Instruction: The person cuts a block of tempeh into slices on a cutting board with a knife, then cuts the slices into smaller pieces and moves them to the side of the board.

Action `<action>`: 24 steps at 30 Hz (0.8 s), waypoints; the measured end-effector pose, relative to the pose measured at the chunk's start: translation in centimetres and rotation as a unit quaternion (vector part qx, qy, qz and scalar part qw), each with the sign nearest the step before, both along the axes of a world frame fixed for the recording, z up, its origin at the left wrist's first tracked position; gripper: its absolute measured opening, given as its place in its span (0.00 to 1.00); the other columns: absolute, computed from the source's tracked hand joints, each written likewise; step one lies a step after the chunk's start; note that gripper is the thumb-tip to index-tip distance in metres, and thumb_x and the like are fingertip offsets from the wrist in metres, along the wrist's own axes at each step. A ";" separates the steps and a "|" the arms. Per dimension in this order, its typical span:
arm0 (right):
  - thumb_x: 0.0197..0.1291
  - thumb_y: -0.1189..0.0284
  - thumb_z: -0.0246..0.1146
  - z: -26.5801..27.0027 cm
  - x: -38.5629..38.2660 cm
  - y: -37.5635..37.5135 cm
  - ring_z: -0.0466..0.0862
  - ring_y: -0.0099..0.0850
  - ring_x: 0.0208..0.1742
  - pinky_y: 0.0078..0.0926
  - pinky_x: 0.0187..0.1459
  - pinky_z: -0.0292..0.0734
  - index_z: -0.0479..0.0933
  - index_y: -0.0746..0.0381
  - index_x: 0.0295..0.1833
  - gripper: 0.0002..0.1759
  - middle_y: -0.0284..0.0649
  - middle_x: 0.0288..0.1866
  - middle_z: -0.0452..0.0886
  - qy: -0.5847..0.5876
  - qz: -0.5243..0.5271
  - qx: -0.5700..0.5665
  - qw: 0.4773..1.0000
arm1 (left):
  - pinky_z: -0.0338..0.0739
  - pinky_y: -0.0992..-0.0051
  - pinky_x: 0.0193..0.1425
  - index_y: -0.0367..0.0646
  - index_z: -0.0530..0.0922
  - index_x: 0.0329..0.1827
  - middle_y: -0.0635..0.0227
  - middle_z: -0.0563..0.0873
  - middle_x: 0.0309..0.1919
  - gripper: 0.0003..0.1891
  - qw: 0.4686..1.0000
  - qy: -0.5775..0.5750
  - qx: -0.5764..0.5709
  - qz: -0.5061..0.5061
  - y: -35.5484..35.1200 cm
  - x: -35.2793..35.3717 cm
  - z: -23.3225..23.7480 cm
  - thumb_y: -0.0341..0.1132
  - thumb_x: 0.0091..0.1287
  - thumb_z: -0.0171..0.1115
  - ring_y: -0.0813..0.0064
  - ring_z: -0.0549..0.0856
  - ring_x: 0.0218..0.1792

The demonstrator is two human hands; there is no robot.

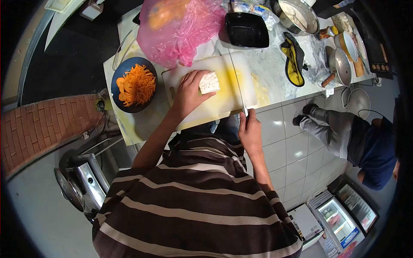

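Note:
My left hand (pixel 188 93) is closed around a white, speckled block (pixel 209 83) that looks like tempeh, on the left half of a pale cutting board (pixel 223 107) with yellow stains. My right hand (pixel 250 132) grips the handle of a long kitchen knife (pixel 238 84). The blade lies across the right part of the board, pointing away from me, apart from the block. Left of the board, a dark blue plate (pixel 115 90) carries shredded carrot (pixel 141 86) and several round carrot slices (pixel 122 89).
Behind the board sit a pink plastic bag (pixel 172 34) and a black bowl (pixel 246 30). Farther right are a black-and-yellow pouch-like item (pixel 293 60), a metal pot (pixel 282 13) and a perforated strainer (pixel 342 64). Another person (pixel 344 133) stands at right.

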State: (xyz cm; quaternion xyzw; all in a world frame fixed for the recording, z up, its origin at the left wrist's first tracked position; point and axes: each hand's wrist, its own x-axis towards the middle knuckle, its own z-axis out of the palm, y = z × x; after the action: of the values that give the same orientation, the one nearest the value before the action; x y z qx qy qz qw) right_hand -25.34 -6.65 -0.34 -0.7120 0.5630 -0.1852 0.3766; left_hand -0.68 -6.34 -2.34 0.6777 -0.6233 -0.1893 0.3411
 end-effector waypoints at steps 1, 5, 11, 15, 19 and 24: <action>0.76 0.69 0.56 -0.5 -0.4 -0.2 0.81 0.53 0.22 0.43 0.24 0.71 0.70 0.69 0.47 0.12 0.55 0.20 0.78 0.001 -0.003 -0.003 1.000 | 0.70 0.59 0.68 0.44 0.76 0.62 0.58 0.81 0.57 0.33 1.000 0.001 -0.003 -0.003 -0.2 -0.1 0.2 0.38 0.52 0.79 0.52 0.79 0.60; 0.77 0.67 0.57 -1.4 -1.3 -0.4 0.77 0.31 0.19 0.32 0.23 0.69 0.72 0.70 0.46 0.14 0.43 0.19 0.77 -0.055 -0.015 0.056 0.997 | 0.73 0.60 0.67 0.42 0.75 0.63 0.57 0.81 0.57 0.33 0.999 0.010 -0.033 -0.016 -0.6 -0.3 0.7 0.34 0.53 0.79 0.52 0.80 0.60; 0.75 0.64 0.59 -0.7 -0.2 0.5 0.74 0.33 0.19 0.33 0.25 0.67 0.75 0.70 0.46 0.16 0.49 0.21 0.76 -0.098 -0.037 0.112 0.988 | 0.73 0.59 0.68 0.42 0.73 0.64 0.56 0.81 0.58 0.34 0.998 0.040 -0.025 -0.032 -0.5 -0.3 0.9 0.33 0.53 0.79 0.52 0.79 0.61; 0.78 0.62 0.55 -0.3 0.3 0.9 0.75 0.36 0.21 0.35 0.28 0.69 0.75 0.68 0.44 0.18 0.47 0.21 0.75 -0.145 -0.054 0.174 0.972 | 0.73 0.60 0.69 0.41 0.73 0.65 0.56 0.81 0.59 0.34 0.999 0.008 -0.011 -0.032 -0.3 0.3 0.7 0.31 0.54 0.78 0.52 0.79 0.63; 0.79 0.61 0.53 -1.0 0.6 1.4 0.75 0.40 0.23 0.36 0.29 0.71 0.74 0.67 0.42 0.19 0.46 0.22 0.75 -0.159 -0.037 0.149 0.975 | 0.72 0.59 0.68 0.41 0.73 0.66 0.57 0.81 0.59 0.34 0.999 -0.005 -0.016 -0.043 -0.5 0.6 0.5 0.31 0.56 0.77 0.52 0.79 0.62; 0.78 0.63 0.55 -0.8 0.6 1.8 0.76 0.34 0.22 0.34 0.29 0.70 0.72 0.65 0.42 0.16 0.44 0.22 0.76 -0.191 -0.042 0.179 0.964 | 0.69 0.58 0.70 0.45 0.73 0.67 0.59 0.79 0.61 0.34 0.998 -0.004 0.029 -0.060 -1.1 0.2 0.6 0.35 0.55 0.76 0.52 0.77 0.63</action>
State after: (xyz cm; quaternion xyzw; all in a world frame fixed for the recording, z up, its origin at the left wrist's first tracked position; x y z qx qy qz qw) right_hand -24.78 -4.81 -1.15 -0.5600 0.5335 -0.2294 0.5909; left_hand -0.49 -7.43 -1.70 0.6496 -0.6584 -0.2248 0.3066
